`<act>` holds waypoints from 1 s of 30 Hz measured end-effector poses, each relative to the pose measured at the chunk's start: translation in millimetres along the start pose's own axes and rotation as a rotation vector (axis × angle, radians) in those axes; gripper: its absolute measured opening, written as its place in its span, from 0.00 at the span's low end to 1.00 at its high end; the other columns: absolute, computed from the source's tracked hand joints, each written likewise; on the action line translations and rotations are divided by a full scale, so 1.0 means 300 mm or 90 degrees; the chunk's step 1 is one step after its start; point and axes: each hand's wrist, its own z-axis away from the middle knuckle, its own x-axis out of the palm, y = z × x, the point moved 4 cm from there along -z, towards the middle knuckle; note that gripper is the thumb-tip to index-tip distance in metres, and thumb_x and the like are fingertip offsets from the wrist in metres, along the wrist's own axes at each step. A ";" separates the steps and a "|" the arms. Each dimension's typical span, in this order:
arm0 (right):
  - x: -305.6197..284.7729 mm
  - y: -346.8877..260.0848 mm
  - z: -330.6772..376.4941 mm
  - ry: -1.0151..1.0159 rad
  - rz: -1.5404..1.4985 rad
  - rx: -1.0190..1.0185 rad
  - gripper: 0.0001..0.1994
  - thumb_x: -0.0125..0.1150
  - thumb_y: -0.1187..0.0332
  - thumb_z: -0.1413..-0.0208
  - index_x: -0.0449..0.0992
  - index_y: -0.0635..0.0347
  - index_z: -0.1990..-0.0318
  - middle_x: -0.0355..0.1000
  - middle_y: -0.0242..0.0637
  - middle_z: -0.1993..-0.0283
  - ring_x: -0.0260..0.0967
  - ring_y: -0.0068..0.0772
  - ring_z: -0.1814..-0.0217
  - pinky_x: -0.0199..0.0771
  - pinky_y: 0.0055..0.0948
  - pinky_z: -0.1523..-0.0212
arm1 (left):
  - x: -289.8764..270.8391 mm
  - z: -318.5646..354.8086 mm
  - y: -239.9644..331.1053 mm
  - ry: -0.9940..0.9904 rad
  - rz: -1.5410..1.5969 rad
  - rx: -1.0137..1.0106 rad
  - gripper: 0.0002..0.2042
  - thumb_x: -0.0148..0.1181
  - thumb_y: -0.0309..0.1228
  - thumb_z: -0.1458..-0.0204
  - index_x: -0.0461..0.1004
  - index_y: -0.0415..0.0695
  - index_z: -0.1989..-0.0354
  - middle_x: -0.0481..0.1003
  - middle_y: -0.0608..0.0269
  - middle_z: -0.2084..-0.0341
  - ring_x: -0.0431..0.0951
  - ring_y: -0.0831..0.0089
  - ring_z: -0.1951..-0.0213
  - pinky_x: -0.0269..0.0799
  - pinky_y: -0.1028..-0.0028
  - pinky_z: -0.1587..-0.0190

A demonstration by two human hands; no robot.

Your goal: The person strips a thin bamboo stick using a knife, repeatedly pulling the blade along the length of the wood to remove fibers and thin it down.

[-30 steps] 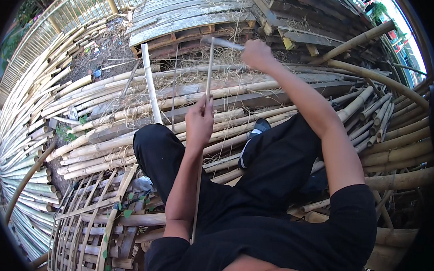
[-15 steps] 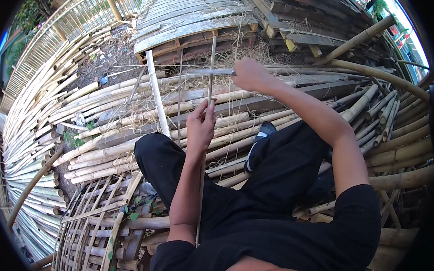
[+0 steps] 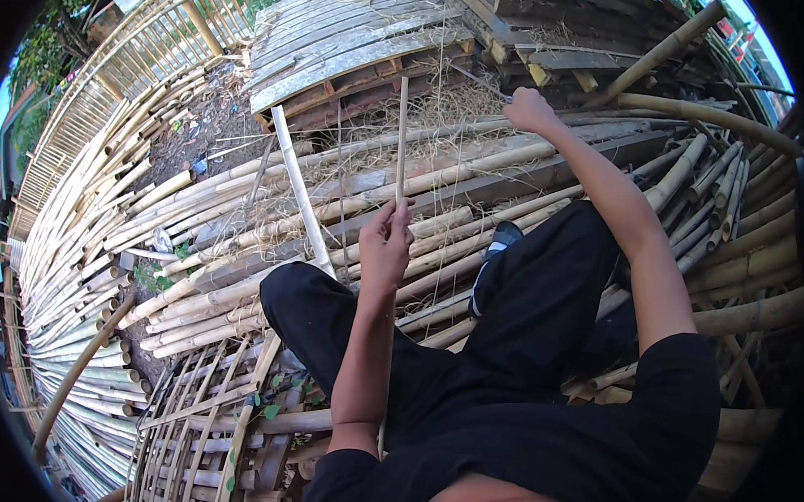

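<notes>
Between the closed fingers of my left hand [image 3: 386,250] is a thin bamboo strip [image 3: 402,139]. Its pale upper end points away from me, and its lower part runs down behind my forearm toward my lap. My right hand [image 3: 530,111] is closed round the handle of a long-bladed knife [image 3: 477,80], off to the right of the strip. The blade slants up and left, apart from the strip, over straw. A wider split bamboo slat [image 3: 299,188] stands tilted beyond my left knee, not touched by either hand.
Stacked bamboo poles [image 3: 239,218] lie before me, with more poles [image 3: 72,292] at the left. A wooden pallet deck [image 3: 348,38] stands at the far middle, shavings [image 3: 432,106] below it. A woven bamboo lattice [image 3: 190,440] is at lower left. Thick poles [image 3: 662,51] slant at the right.
My right hand has swung the knife away from the strip, up and to the right. My left hand still grips the strip. The whole view has shifted slightly.
</notes>
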 end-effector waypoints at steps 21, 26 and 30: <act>-0.001 -0.281 0.069 -0.022 -0.006 -0.146 0.14 0.53 0.65 0.51 0.77 0.67 0.66 0.75 0.55 0.64 0.75 0.54 0.59 0.74 0.46 0.57 | 0.029 0.022 0.022 -0.173 0.262 -0.168 0.09 0.43 0.38 0.35 0.63 0.46 0.62 0.48 0.78 0.88 0.45 0.88 0.91 0.39 0.84 0.90; -0.040 -0.092 0.009 0.023 -0.105 -0.024 0.15 0.53 0.61 0.47 0.78 0.67 0.67 0.75 0.54 0.67 0.75 0.53 0.60 0.73 0.44 0.56 | 0.015 0.005 0.046 -0.173 0.217 -0.116 0.09 0.43 0.38 0.35 0.63 0.46 0.61 0.49 0.78 0.88 0.45 0.89 0.90 0.39 0.84 0.89; -0.033 -0.250 0.143 -0.081 -0.094 -0.206 0.15 0.52 0.62 0.47 0.77 0.67 0.70 0.74 0.52 0.71 0.74 0.54 0.63 0.73 0.44 0.58 | -0.003 -0.024 0.008 -0.132 0.190 -0.117 0.10 0.42 0.38 0.35 0.64 0.45 0.60 0.49 0.78 0.87 0.45 0.89 0.89 0.39 0.85 0.89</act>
